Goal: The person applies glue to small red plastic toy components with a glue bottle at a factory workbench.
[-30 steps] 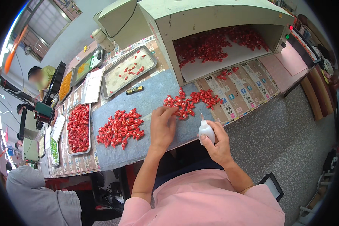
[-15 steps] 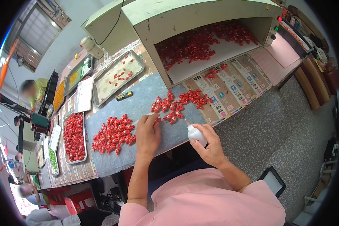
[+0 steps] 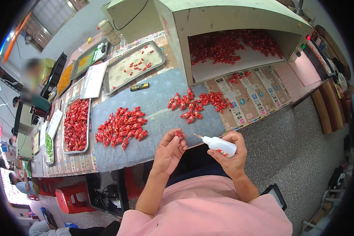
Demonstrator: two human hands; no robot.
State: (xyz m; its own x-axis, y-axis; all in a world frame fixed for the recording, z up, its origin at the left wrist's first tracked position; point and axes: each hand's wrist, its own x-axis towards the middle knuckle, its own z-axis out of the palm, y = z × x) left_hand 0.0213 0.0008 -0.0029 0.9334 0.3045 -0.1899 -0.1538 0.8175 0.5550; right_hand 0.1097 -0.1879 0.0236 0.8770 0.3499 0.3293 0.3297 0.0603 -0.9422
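Note:
Between the thumb and fingers of my left hand (image 3: 168,154) is a small red figurine (image 3: 179,135), held up near the table's front edge. My right hand (image 3: 233,155) is wrapped round a white squeeze bottle (image 3: 221,146) with a thin nozzle. The bottle lies tilted, its tip pointing left at the figurine, a short gap apart. On the blue-grey cloth (image 3: 157,102), a large pile of red figurines (image 3: 120,128) lies to the left. Smaller red pieces (image 3: 214,101) spread out ahead of my right hand.
A tray heaped with red pieces (image 3: 76,128) stands at the left, a pale tray (image 3: 118,74) behind it. A battery-like cylinder (image 3: 139,87) lies on the cloth. The boxy machine (image 3: 234,19) at the back holds many red pieces. Another person (image 3: 33,74) sits far left.
My left hand has come back from the cloth and turned up with a red figurine in its fingers. The bottle has tipped from near upright to nearly level, pointing left.

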